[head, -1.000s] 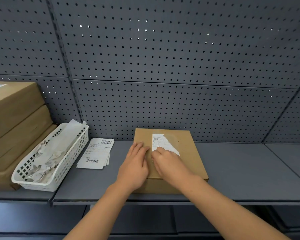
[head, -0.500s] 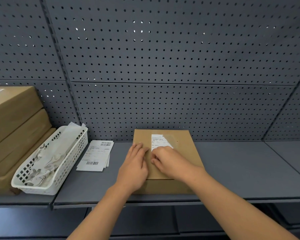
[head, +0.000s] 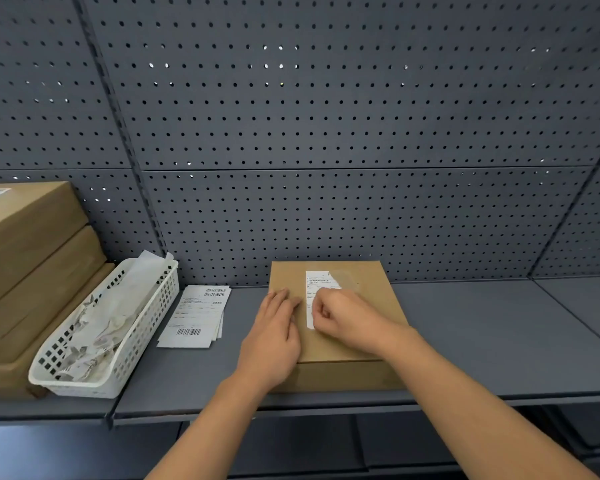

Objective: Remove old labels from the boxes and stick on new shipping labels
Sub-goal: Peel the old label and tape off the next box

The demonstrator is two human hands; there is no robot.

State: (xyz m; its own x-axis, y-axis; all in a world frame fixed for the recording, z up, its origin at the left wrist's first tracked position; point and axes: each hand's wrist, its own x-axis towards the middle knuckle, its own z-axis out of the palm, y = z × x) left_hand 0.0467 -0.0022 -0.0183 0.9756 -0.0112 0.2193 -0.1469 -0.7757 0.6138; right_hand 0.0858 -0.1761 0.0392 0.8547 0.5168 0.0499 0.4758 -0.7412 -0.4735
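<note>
while i stood by, the person leaned over a grey shelf (head: pixel 499 334) with both bare arms stretched forward. a flat brown box (head: pixel 374 306) lay on that shelf, its back edge close against the dark holed back panel (head: pixel 326 133) and its front edge near the lip of the shelf. a white label (head: pixel 314 285) sat on the lid, toward the back and a little left of the middle, and a shiny patch showed on the cardboard just to its right.

the left hand (head: pixel 274 337) lay flat on the left part of the lid, fingers straight and together, palm down, pressing the box and holding nothing. its fingertips ended just beside the label's left edge, apart from it.

the right hand (head: pixel 347 320) rested over the right and lower part of the label, its fingers curled in tight and the thumb drawn up against the forefinger, nipping the label between them. only the label's upper part and a narrow strip down its left side showed past the knuckles; how much of it had come free under the hand i could not tell.

left of the box, a small pile of loose labels (head: pixel 194 317) with barcodes lay on the shelf. just beyond them stood a white basket (head: pixel 146 327) with crumpled paper scraps (head: pixel 94 327) in it, and bigger boxes (head: pixel 32 254) were stacked at the far left, touching the basket's side.
</note>
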